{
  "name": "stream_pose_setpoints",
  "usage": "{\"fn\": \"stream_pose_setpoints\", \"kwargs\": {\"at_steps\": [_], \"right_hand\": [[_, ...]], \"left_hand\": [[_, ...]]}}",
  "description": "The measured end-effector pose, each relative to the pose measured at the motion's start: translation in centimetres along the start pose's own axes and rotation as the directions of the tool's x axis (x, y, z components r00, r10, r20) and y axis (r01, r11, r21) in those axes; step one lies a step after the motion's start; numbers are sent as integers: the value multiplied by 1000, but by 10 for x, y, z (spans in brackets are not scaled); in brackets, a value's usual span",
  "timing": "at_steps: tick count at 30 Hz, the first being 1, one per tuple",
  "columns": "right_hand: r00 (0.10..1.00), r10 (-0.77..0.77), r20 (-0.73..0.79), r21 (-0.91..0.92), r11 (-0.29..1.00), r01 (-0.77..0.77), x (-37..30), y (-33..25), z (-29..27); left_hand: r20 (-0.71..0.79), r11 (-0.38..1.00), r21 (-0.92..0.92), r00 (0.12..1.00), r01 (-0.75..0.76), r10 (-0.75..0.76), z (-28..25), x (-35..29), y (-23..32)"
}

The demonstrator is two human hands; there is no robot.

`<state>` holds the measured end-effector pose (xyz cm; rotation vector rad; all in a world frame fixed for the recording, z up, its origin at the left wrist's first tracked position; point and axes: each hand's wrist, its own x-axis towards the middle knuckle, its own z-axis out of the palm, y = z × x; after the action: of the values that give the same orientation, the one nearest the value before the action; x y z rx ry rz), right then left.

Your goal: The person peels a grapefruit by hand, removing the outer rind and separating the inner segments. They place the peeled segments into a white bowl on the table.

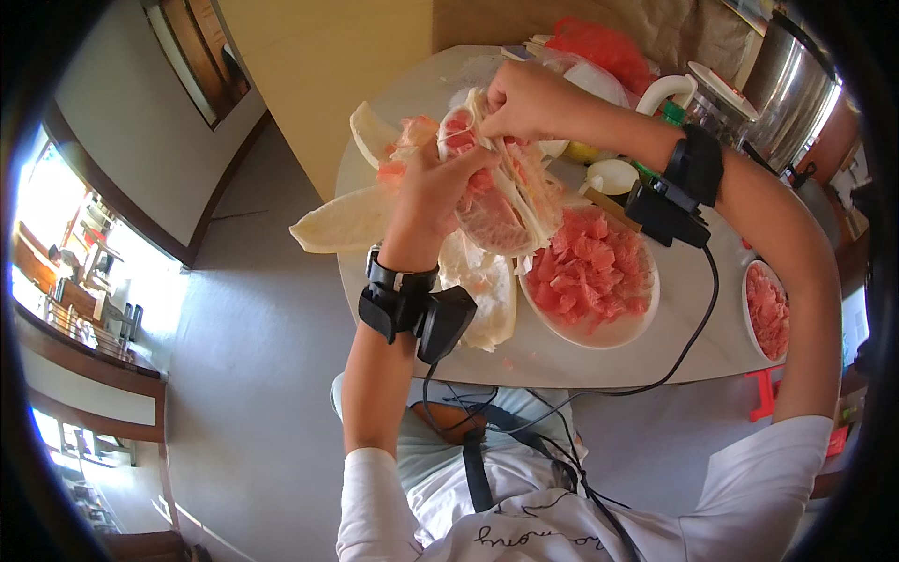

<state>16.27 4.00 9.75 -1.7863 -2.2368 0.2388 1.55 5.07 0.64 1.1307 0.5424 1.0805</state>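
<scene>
A partly opened pomelo section with pink flesh and white membrane is between my hands, above the table. My left hand grips it from the left, thumb across the flesh. The fingers of my right hand are bent and pinch the membrane along its upper edge; the fingertips are partly hidden. Beneath lie thick white peel pieces, with another long peel piece jutting past the table's left edge. Just right of the fruit, a white bowl holds loose pink pomelo flesh.
A second bowl of pink flesh stands at the table's right edge, beside my right forearm. Toward the back are a white cup, a red mesh bag, a white-handled jug and a steel pot. A black cable hangs between my wrist devices.
</scene>
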Motion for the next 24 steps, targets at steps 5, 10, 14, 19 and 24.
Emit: {"fn": "stream_pose_setpoints", "kwargs": {"at_steps": [5,10,14,19,24], "right_hand": [[1000,15,16,354,935,-20,1,9,10],[989,20,145,562,821,-99,1,17,9],[974,46,221,530,833,-160,6,18,5],[975,-194,109,358,923,144,25,21,12],[933,-322,-159,-52,947,318,35,28,26]], "left_hand": [[80,995,-76,995,62,-56,-14,3,-1],[64,985,-95,988,144,-138,-21,4,-3],[107,994,-99,994,37,-26,-23,6,-7],[18,990,-80,992,-119,121,-27,7,-12],[7,989,-62,991,-136,137,-34,8,-9]]}}
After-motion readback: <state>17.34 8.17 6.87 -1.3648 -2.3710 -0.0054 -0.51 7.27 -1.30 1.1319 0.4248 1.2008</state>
